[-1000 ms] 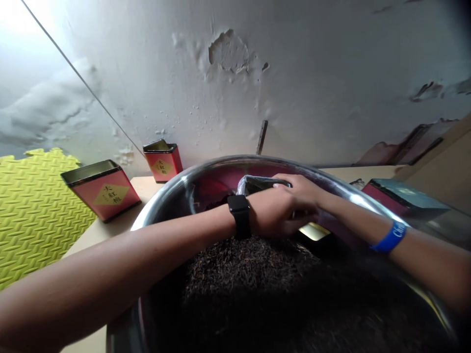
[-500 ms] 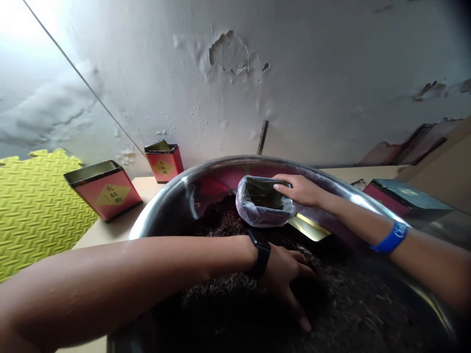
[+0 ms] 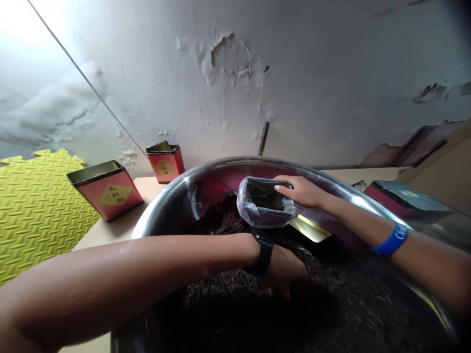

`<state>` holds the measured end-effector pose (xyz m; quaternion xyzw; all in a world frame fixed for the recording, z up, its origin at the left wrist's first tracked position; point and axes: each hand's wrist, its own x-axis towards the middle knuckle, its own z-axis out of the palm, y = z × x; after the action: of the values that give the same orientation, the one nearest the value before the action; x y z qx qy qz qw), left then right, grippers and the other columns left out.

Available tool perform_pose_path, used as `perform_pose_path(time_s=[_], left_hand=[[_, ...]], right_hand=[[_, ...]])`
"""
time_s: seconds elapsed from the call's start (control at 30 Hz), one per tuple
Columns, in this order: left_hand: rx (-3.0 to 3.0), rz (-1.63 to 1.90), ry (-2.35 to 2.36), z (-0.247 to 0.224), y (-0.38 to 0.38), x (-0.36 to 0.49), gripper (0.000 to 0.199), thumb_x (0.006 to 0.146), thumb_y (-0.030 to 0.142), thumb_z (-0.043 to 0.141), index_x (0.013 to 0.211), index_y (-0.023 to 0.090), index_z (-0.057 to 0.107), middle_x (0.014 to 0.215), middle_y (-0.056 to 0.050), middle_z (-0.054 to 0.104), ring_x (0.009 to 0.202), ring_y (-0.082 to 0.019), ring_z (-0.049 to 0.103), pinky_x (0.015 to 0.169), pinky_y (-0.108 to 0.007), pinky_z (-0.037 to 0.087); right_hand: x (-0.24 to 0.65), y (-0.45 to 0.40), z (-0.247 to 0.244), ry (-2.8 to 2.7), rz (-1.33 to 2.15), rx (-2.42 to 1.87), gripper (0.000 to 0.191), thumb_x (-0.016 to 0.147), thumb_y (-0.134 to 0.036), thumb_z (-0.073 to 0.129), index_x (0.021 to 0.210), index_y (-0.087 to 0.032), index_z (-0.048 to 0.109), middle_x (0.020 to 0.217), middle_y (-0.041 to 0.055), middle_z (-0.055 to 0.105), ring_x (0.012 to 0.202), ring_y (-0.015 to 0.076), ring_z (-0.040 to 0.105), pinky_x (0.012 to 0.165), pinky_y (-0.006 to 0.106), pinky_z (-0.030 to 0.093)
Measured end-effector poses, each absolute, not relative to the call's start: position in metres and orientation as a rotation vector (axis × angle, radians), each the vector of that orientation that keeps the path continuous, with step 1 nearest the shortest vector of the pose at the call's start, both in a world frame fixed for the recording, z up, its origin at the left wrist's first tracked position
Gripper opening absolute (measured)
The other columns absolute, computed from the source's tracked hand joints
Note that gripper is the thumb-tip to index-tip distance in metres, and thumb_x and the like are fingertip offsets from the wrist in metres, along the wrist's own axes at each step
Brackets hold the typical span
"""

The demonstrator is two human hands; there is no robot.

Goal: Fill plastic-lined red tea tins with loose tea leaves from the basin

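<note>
A wide metal basin (image 3: 150, 215) holds dark loose tea leaves (image 3: 217, 287). My left hand (image 3: 285, 272), with a black watch at its wrist, reaches down into the leaves; its fingers are curled in and partly buried. By its far right rim, my right hand (image 3: 300, 190) grips a tea tin (image 3: 272, 218) lined with a clear plastic bag, thumb inside the opening and the other fingers mostly out of sight. The tin is tilted, its mouth facing me, and its inside looks dark. Just right of it, a shiny gold metal piece (image 3: 311, 228) rests in the basin.
Two red tins with yellow diamond labels, a nearer open tin (image 3: 106, 196) and a farther tin (image 3: 165, 164), stand left of the basin. A dark-topped box (image 3: 408, 196) is at the right. Yellow foam mat (image 3: 44, 206) lies far left; a peeling wall (image 3: 312, 88) rises behind.
My left hand's fingers, spread over the tea leaves before, have curled down into them. My right hand and the tin have hardly moved.
</note>
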<state>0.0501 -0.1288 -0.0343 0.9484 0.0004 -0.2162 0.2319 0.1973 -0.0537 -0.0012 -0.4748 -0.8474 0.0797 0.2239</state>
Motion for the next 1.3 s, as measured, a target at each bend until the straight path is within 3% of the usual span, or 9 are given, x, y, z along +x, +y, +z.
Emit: perform_pose_path(time_s=[0.3,0.63,0.97,1.17,1.3], left_hand=[[2.474,-0.156,0.09,-0.015,-0.118,0.042,0.022,0.07,0.01,0.059,0.092,0.011,0.063,0.084,-0.002,0.065,0.073,-0.011,0.059,0.068,-0.02,0.045],[2.553,0.781,0.533,0.005,-0.086,0.028,0.017,0.075,0.016,0.053,0.087,0.014,0.064,0.086,-0.002,0.066,0.08,-0.011,0.058,0.077,-0.022,0.045],[2.762,0.918,0.804,-0.008,-0.066,0.022,0.023,0.072,0.012,0.047,0.088,0.016,0.064,0.089,-0.004,0.066,0.085,-0.016,0.058,0.078,-0.027,0.045],[2.827,0.825,0.924,-0.013,-0.054,0.019,0.021,0.078,0.027,0.049,0.088,0.019,0.065,0.084,-0.003,0.066,0.079,-0.017,0.059,0.073,-0.03,0.046],[2.817,0.893,0.952,-0.009,-0.05,0.016,0.022,0.081,0.031,0.048,0.086,0.018,0.065,0.086,-0.004,0.064,0.083,-0.016,0.058,0.078,-0.03,0.045]], right_hand=[[0.198,-0.054,-0.001,-2.347,0.22,-1.302,0.03,0.082,-0.034,0.042,0.103,-0.022,0.059,0.107,0.0043,0.062,0.099,0.0229,0.056,0.088,0.039,0.042],[0.197,-0.056,0.001,-2.351,0.337,-1.279,0.023,0.075,-0.026,0.05,0.096,-0.021,0.059,0.1,0.0047,0.064,0.094,0.0223,0.057,0.082,0.036,0.044],[0.196,-0.055,0.002,-2.352,0.312,-1.246,0.027,0.08,-0.029,0.046,0.102,-0.022,0.06,0.103,0.0054,0.064,0.098,0.0226,0.056,0.085,0.038,0.043],[0.195,-0.054,0.001,-2.363,0.219,-1.273,0.024,0.082,-0.029,0.044,0.098,-0.022,0.06,0.1,0.0038,0.064,0.098,0.0221,0.057,0.086,0.038,0.043],[0.194,-0.053,0.0,-2.353,0.157,-1.254,0.026,0.082,-0.026,0.044,0.102,-0.023,0.059,0.103,0.003,0.064,0.099,0.0218,0.057,0.085,0.038,0.044]])
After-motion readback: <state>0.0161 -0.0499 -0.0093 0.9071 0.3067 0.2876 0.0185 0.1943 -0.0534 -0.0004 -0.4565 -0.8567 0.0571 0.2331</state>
